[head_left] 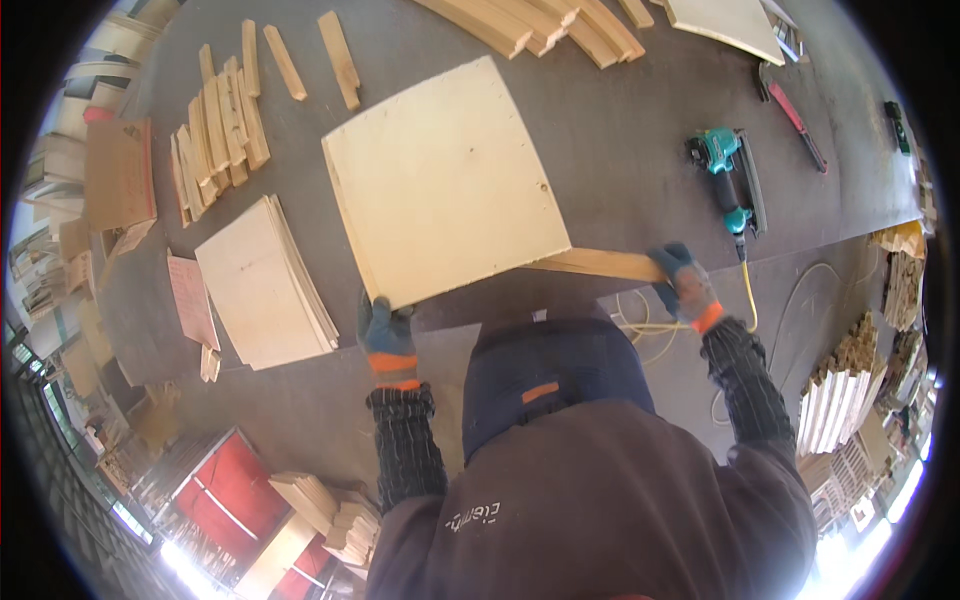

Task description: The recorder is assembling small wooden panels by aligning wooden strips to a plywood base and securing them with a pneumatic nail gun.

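Observation:
A square light plywood panel (445,180) lies tilted on the dark table in front of me. My left hand (388,330), in a blue and orange work glove, is closed on the panel's near left corner. In my right hand (687,283), gloved alike, is one end of a wooden strip (597,263). The strip's other end reaches the panel's near right edge and is partly hidden under it. To the right of the panel lies a teal and black air nailer (727,180) with a yellow hose (750,297).
Several wooden strips (218,125) lie at the far left, near a stack of thin panels (268,285). More wood pieces (545,25) sit at the far edge. A pink-handled pry bar (797,125) rests beyond the nailer. Stacked timber (840,395) stands on the floor at right.

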Demonstrator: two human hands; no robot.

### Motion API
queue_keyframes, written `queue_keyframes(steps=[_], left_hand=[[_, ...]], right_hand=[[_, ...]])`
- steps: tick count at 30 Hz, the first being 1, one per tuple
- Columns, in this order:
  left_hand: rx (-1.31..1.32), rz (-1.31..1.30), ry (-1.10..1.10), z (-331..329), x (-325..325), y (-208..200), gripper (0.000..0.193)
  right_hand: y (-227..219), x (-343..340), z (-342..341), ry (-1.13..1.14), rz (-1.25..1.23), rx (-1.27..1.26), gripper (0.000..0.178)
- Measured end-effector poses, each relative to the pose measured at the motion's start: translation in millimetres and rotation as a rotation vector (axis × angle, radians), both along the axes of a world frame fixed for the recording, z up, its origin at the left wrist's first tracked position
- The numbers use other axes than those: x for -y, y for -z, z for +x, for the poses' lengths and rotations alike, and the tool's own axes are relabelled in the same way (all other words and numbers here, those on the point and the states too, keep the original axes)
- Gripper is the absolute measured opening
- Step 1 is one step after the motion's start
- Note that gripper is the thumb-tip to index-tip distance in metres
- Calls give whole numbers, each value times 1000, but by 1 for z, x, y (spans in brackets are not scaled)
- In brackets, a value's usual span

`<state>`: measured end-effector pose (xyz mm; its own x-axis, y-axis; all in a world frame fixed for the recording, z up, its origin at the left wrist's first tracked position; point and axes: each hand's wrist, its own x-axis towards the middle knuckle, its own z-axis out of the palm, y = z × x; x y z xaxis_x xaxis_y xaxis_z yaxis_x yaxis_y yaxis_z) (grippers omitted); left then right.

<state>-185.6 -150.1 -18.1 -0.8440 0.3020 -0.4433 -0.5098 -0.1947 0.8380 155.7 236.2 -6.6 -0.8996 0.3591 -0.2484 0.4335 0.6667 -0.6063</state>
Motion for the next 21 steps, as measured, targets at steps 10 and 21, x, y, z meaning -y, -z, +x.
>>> queue_keyframes(steps=[10, 21], left_hand=[[86, -170, 203, 8, -16, 47, 45], [-339, -710, 353, 19, -10, 55, 47]], right_hand=[[42, 19, -80, -13, 62, -105, 67], [53, 43, -75, 270, 76, -48, 65]])
